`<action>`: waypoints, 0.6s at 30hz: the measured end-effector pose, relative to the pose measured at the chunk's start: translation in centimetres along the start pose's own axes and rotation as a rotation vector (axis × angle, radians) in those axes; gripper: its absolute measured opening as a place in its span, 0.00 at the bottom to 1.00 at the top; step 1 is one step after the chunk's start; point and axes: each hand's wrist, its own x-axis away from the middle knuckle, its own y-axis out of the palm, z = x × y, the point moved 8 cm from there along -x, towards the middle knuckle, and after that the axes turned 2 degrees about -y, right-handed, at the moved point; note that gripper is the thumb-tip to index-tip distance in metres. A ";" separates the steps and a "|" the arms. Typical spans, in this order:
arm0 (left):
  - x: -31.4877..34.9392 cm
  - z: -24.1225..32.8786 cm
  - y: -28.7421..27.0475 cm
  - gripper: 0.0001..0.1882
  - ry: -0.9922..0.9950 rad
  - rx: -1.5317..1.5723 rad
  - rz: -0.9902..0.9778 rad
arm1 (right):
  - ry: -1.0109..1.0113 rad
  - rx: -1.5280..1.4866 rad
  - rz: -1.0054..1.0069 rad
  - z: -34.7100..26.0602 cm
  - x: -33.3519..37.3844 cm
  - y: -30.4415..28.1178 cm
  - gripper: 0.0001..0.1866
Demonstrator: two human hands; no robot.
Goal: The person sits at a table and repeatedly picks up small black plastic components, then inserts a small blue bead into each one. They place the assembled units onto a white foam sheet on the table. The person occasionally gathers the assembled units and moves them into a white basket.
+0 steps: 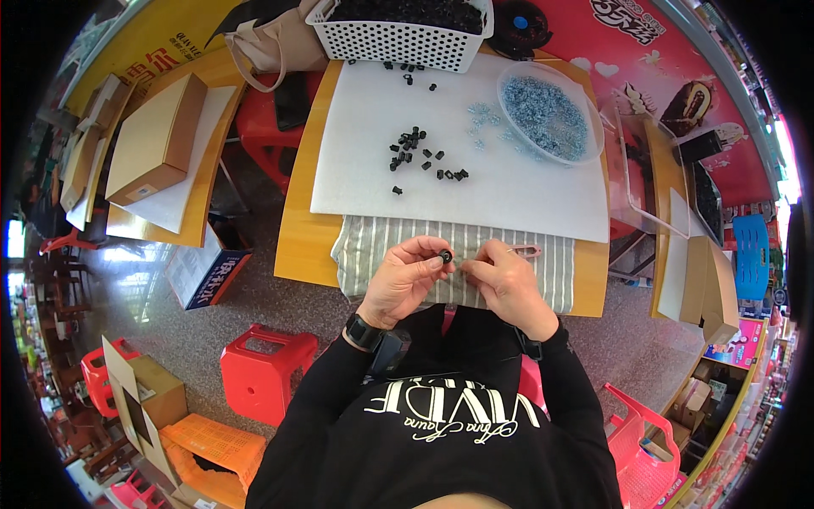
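Between the thumb and fingers of my left hand is a small round black plastic part. Close beside it on the right, my right hand has its thumb and forefinger pinched together; what they hold, if anything, is too small to name. A pink tool like tweezers shows just past the right hand's knuckles, and I cannot tell whether the hand touches it. Both hands are over a grey striped cloth. Beyond it, several loose black parts are scattered on a white foam sheet.
A white perforated basket of black parts stands at the far edge. To its right is a round clear tub of small bluish clear pieces, with some spilled beside it. Cardboard boxes sit on the left table; a red stool stands lower left.
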 end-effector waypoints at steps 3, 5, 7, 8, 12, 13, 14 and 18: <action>-0.1 -0.1 0.1 0.12 -0.008 -0.015 -0.012 | 0.019 0.023 -0.010 0.9 -0.1 0.7 0.10; -0.2 -0.1 0.0 0.11 -0.011 -0.025 -0.009 | 0.032 0.031 0.003 0.9 -0.3 0.7 0.11; -0.2 -0.1 -0.1 0.11 -0.013 -0.036 -0.001 | 0.047 -0.064 0.041 1.2 -0.3 0.5 0.10; -0.2 -0.1 -0.2 0.11 -0.011 -0.042 0.004 | 0.053 -0.163 0.070 1.5 -0.1 0.5 0.10; -0.1 -0.3 -0.3 0.11 -0.004 -0.067 0.001 | 0.395 -0.870 0.160 3.4 0.8 1.1 0.05; -0.1 -0.3 -0.3 0.11 -0.001 -0.073 -0.005 | 0.413 -0.918 0.175 3.3 0.7 1.1 0.05; -0.1 -0.3 -0.3 0.11 -0.006 -0.068 -0.002 | 0.432 -0.966 0.193 3.2 0.6 1.1 0.04; -0.1 -0.4 -0.4 0.12 -0.009 -0.038 0.001 | 0.388 -1.008 0.321 2.3 0.1 1.2 0.04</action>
